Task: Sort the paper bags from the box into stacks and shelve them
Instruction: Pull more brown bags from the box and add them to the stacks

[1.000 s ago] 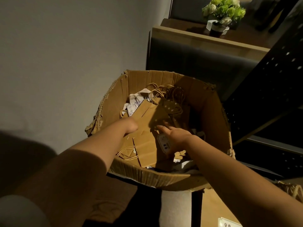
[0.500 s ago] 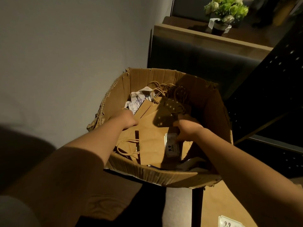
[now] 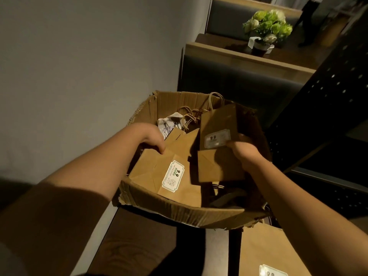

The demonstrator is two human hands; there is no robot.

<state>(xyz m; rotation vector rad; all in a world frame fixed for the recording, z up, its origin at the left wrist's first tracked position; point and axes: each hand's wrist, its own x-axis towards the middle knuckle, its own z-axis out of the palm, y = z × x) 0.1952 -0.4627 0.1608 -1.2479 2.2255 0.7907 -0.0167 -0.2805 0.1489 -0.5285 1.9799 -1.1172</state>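
While right hand (image 3: 244, 151) pinches tagged paper bag (image 3: 218, 144) above box (image 3: 179, 213), left hand (image 3: 152, 139) curls fingers on flat bag (image 3: 169, 174) inside box.

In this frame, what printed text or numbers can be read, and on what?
"9.9": white sticker on the flat brown paper bag in the cardboard box; its smaller print is unreadable.
"9.9": sticker on the raised brown bag held by the right hand.
"9.": cut-off sticker on the bottom-edge bag.
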